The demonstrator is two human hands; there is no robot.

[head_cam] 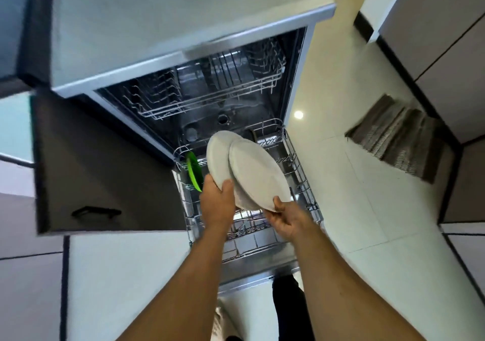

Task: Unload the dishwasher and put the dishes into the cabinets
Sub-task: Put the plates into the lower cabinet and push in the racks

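The dishwasher (pixel 296 83) stands open with its lower rack (pixel 301 183) pulled out over the door. My left hand (pixel 217 201) grips the lower rim of a grey plate (pixel 219 156). My right hand (pixel 286 220) pinches the lower rim of a second grey plate (pixel 258 175), which overlaps the first. Both plates are lifted above the lower rack and tilted. A green plate (pixel 194 172) stands on edge at the rack's left side. The upper rack (pixel 210 88) looks bare.
A dark cabinet door (pixel 105 172) with a black handle (pixel 95 212) hangs open left of the dishwasher. The counter top (pixel 183 12) runs above it. A folded grey mat (pixel 396 135) lies on the light tiled floor (pixel 354 183) to the right.
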